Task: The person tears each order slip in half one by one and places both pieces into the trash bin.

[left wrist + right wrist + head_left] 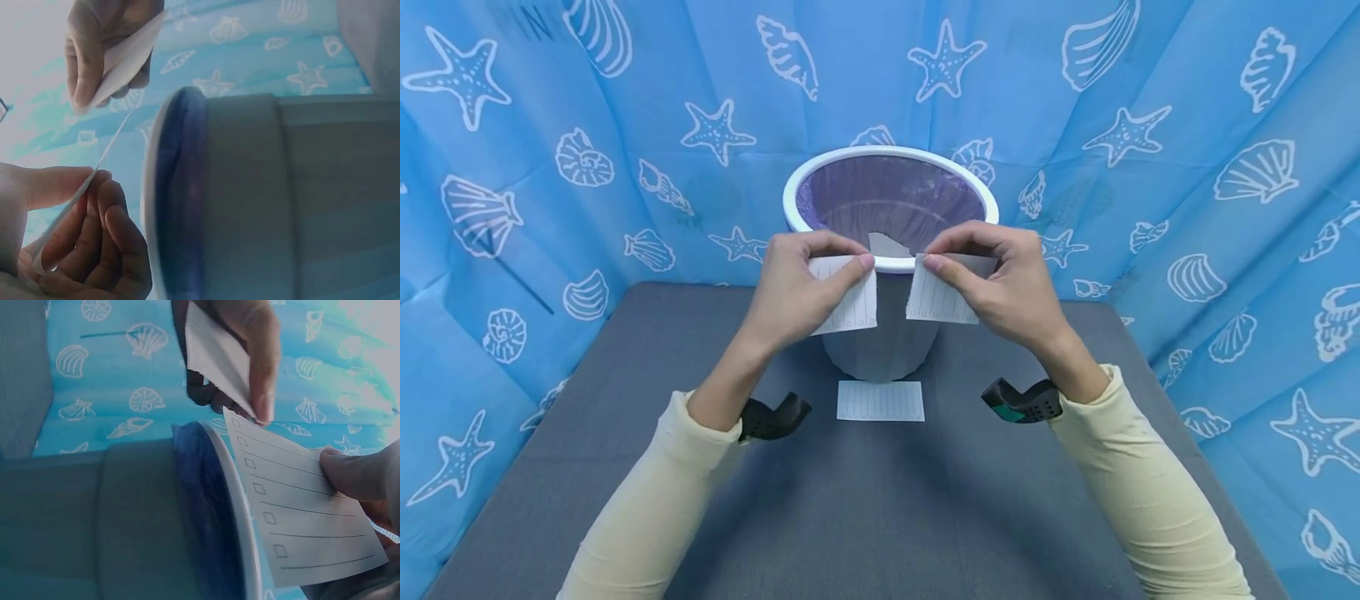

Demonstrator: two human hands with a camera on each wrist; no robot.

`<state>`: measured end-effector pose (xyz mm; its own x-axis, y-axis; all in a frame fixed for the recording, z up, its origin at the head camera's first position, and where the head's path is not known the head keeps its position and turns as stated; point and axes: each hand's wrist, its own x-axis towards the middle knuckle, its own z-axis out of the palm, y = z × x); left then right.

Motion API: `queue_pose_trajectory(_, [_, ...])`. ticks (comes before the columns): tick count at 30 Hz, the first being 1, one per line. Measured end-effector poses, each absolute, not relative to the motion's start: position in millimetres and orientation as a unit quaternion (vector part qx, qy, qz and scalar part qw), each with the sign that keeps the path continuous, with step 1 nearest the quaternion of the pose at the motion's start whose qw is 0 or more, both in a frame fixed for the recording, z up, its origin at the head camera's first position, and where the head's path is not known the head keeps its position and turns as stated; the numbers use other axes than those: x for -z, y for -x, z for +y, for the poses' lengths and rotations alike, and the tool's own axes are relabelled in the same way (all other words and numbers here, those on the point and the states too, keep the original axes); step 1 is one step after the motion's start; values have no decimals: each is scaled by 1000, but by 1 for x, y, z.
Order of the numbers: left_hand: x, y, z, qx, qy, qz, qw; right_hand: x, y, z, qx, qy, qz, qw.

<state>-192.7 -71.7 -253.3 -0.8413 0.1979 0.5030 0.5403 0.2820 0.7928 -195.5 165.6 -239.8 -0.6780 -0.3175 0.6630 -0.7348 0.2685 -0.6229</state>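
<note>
My left hand point(801, 279) pinches a piece of lined paper point(859, 308) between thumb and fingers. Opposite it, my right hand point(1003, 275) pinches a second piece of lined paper point(936, 298), which carries a column of small checkboxes in the right wrist view. A gap separates the two pieces, and their facing edges look torn. Both hands are raised at the near rim of a trash can point(891, 152) with a white rim and a purple liner. Inside the can, a scrap of white paper point(887, 244) shows between the hands.
One lined paper sheet point(880, 401) lies flat on the grey table point(880, 508), just in front of the can's base. Behind and at both sides hangs a blue curtain point(865, 75) with shells and starfish. Black straps point(775, 417) sit at both wrists.
</note>
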Motion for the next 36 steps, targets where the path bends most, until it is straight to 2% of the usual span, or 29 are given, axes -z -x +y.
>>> queue_pose_trajectory(13, [204,220,-62,522,240,-805,148,205,225,161,-460,-334,-800,192])
queue_pose_trajectory(36, [156,274,-49,507,138,-849,52,165,269,157,-433,-256,-853,141])
